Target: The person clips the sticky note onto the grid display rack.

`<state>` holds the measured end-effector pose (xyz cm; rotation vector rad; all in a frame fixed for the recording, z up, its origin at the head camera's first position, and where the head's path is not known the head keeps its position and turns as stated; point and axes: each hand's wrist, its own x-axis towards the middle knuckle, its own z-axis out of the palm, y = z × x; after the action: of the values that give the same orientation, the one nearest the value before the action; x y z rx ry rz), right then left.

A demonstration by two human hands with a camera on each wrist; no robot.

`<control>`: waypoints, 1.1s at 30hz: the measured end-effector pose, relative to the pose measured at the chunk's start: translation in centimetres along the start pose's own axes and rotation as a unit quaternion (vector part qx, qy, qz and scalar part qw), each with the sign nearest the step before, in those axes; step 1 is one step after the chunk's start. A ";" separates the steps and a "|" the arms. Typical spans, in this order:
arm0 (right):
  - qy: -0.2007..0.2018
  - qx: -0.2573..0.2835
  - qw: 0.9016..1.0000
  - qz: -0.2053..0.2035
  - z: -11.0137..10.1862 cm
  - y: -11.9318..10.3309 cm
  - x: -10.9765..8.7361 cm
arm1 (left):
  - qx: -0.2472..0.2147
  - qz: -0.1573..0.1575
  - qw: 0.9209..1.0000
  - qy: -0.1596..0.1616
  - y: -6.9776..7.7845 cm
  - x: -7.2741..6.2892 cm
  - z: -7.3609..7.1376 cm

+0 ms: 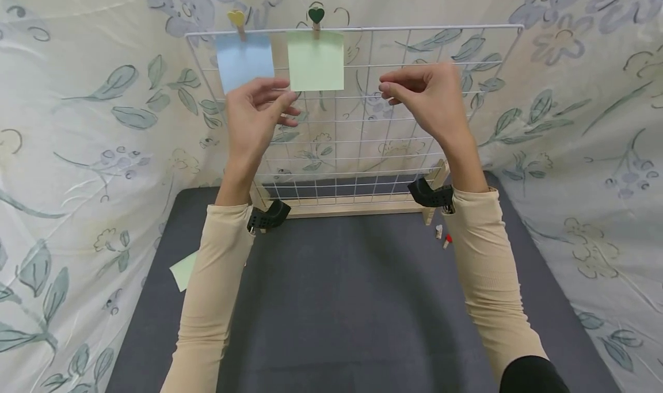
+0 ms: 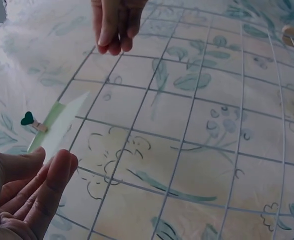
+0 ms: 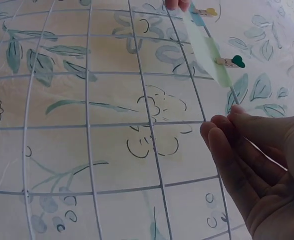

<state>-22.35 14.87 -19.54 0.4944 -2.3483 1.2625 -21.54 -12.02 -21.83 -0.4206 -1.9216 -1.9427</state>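
Note:
A pale green paper note [image 1: 316, 65] hangs at the top of the white wire grid [image 1: 357, 142], held by a small wooden clothespin with a dark green heart [image 1: 316, 15]. Left of it hangs a blue note [image 1: 243, 59] under a clothespin with a yellow heart [image 1: 236, 18]. My left hand [image 1: 259, 108] is by the green note's lower left corner and overlaps the blue note's bottom. Its fingers are loosely bent; contact with the paper is unclear. To the right of the green note, my right hand [image 1: 427, 96] hovers before the grid, fingers loosely curled, nothing visible in them.
A wooden base [image 1: 357, 208] carries the grid on the dark grey tabletop [image 1: 336, 301]. Another green note [image 1: 183, 271] lies at the left beside my sleeve. Clothespins with a white heart [image 1: 438, 231] and a red heart [image 1: 448, 240] lie at the right. Floral cloth hangs behind.

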 end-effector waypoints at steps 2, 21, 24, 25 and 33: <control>-0.003 -0.005 1.000 0.000 0.1 0.2 -0.3 | 0.008 0.004 1.000 -0.001 -0.4 -0.4 -0.2; -0.019 0.001 0.998 0.052 0.4 6.9 -4.7 | 0.068 -0.032 0.997 0.005 -6.1 -4.1 -3.4; -0.020 0.003 0.997 0.070 0.3 8.3 -5.6 | 0.076 -0.054 0.996 0.013 -7.2 -4.8 -4.4; -0.021 0.003 0.997 0.075 0.3 8.8 -5.9 | 0.074 -0.059 0.995 0.017 -7.6 -5.1 -4.7; -0.022 0.008 0.994 0.107 0.3 12.6 -8.8 | 0.066 -0.105 0.992 0.032 -10.3 -6.8 -6.4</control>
<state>-21.20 22.14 -32.97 0.2846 -2.4837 1.3775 -19.94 -18.09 -34.26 -0.1215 -2.1091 -1.9132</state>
